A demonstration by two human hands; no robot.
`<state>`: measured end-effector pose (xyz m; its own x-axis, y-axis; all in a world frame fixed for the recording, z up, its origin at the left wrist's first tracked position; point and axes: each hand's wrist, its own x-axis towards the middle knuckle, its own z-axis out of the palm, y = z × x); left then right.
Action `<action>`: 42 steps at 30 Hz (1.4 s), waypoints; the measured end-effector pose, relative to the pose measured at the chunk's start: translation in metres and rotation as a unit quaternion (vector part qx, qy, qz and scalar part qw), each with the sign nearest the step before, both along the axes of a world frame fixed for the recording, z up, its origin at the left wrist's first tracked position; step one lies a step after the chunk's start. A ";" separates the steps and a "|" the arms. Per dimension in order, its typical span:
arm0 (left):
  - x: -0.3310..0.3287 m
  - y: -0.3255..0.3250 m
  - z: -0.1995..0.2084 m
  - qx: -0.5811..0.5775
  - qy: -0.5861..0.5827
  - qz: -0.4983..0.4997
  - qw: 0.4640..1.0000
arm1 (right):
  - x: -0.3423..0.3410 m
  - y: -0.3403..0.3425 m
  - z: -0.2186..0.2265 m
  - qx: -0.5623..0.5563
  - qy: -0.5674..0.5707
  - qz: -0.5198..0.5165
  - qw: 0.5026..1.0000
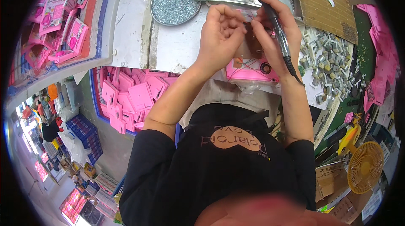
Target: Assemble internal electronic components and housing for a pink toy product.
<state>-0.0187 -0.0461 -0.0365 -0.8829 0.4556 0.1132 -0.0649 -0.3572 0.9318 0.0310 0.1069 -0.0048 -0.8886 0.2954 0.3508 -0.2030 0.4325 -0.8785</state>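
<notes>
A slim black corded hand tool lies across my right hand, its cord running down past the wrist and its far end pointing at the metal tray. My right thumb and fingers are closed around it. My left hand is beside it with fingers curled and thumb tip pressed in; whatever it pinches is too small to name. Beneath both hands lies an open pink plastic housing with thin wires, a round black speaker-like part and a brown board, partly hidden by my hands.
A round dish of small silvery metal pieces and a metal tray with small screw-like parts stand at the back. Cardboard and a pile of small motor-like parts lie right. Pink housings fill a crate at left; a yellow fan stands lower right.
</notes>
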 end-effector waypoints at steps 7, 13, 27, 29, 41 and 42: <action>0.008 0.017 0.011 -0.167 0.065 0.021 0.984 | 0.008 -0.007 -0.003 -0.035 0.069 -0.074 0.994; 0.008 0.025 0.010 -0.165 0.112 0.052 0.979 | 0.015 -0.001 -0.003 -0.069 0.104 -0.068 0.990; -0.013 0.008 0.017 -0.172 0.022 -0.097 0.980 | 0.007 0.011 0.006 -0.086 0.028 0.007 0.996; -0.014 0.009 0.016 -0.159 0.008 -0.091 0.983 | 0.007 0.010 0.008 -0.043 0.019 -0.021 0.999; -0.020 0.008 0.012 -0.258 0.140 -0.041 0.955 | 0.031 0.010 -0.010 0.200 0.099 -0.059 0.973; -0.022 0.008 0.012 -0.262 0.197 -0.017 0.944 | 0.035 0.009 -0.015 0.201 0.102 -0.059 0.972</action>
<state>-0.0406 -0.0380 -0.0243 -0.8029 0.5679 0.1815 0.3215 0.1560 0.9340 0.0657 0.1163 -0.0195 -0.7570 0.1930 0.6243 -0.2838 0.7635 -0.5801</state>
